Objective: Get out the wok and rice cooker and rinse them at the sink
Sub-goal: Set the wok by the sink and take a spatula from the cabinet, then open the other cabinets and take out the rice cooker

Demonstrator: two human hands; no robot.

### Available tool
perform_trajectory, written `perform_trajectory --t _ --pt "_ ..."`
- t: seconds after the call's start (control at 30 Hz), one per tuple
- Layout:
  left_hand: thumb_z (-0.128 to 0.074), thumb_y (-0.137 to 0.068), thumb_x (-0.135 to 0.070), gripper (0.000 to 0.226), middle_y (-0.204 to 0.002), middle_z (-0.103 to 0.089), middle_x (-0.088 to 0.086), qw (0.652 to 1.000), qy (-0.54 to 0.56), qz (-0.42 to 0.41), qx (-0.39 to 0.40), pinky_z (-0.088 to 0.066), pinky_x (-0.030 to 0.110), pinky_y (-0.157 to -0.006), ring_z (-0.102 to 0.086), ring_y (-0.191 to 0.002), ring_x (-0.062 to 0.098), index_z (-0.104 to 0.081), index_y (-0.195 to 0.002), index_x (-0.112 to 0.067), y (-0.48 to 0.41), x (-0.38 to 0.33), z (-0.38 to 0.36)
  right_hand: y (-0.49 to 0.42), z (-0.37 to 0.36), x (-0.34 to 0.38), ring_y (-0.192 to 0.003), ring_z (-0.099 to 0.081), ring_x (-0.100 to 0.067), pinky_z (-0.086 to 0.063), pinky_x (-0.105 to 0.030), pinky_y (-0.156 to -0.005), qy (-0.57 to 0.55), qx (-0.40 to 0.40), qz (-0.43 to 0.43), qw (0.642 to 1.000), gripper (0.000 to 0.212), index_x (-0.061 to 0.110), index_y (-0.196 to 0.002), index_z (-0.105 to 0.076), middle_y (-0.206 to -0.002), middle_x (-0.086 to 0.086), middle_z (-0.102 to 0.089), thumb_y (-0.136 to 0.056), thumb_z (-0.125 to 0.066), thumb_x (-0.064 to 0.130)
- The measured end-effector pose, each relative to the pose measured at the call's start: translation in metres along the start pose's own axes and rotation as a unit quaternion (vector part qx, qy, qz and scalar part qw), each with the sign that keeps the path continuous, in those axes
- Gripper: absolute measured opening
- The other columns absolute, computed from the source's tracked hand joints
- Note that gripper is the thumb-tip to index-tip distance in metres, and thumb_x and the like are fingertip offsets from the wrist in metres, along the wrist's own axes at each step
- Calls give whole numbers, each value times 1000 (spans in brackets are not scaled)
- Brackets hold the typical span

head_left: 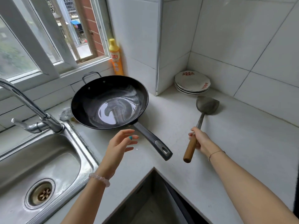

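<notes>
Left hand (120, 143) at lower centre: fingers spread and relaxed, gripping nothing, tips just beside the wok handle (152, 140); contact not clear. Beaded bracelet (99, 179) on that wrist.

Right hand (199, 139) at centre right: fingers curled round the wooden grip of a metal spatula (191, 147), blade (207, 105) pointing toward the upper right, over the desk (234, 143). Whether blade touches desk: cannot tell.

Wok (110, 102) at centre of frame, black, upright on the desk, wet sheen inside, long handle pointing lower right, small loop handle at the far rim toward the window (40, 46).

Sink (14, 160) at lower left, steel, just left of the wok; faucet (32, 109) arching above it. Wire scrubber (65, 113) between faucet base and wok.

Orange dish-soap bottle (115, 57) upright behind the wok, against the tiled wall. Stack of plates (192, 83) in the far corner, upper right, beyond the spatula blade.
</notes>
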State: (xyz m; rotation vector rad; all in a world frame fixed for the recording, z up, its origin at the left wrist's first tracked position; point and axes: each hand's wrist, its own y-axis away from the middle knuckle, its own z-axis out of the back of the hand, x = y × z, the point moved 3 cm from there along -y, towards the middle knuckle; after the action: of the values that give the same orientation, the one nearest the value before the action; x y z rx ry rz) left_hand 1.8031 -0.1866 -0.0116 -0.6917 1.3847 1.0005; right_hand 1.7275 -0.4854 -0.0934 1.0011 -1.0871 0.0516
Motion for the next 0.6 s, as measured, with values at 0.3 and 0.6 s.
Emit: perform_trajectory --t 0.3,0.6 --pt "-52 -94 -21 25 -112 -61 -9 958 -257 -94 -89 -45 21 -86 -57 -103 6 -54 -118 -22 5 3 27 -16 -18 -8 -49 -54 -23 -50 -32 -58 249 -97 96 959 20 9 -69 -49 -59 -8 -55 -83 -55 22" --pt "-45 -82 -41 48 -114 -64 1 772 -588 -169 -172 -49 35 -83 -61 -102 23 -60 -118 -13 44 -8 57 -19 -14 -17 -63 -63 -28 -39 -30 -61 316 -143 130 929 36 1 -95 -53 -58 -12 -64 -84 -62 34"
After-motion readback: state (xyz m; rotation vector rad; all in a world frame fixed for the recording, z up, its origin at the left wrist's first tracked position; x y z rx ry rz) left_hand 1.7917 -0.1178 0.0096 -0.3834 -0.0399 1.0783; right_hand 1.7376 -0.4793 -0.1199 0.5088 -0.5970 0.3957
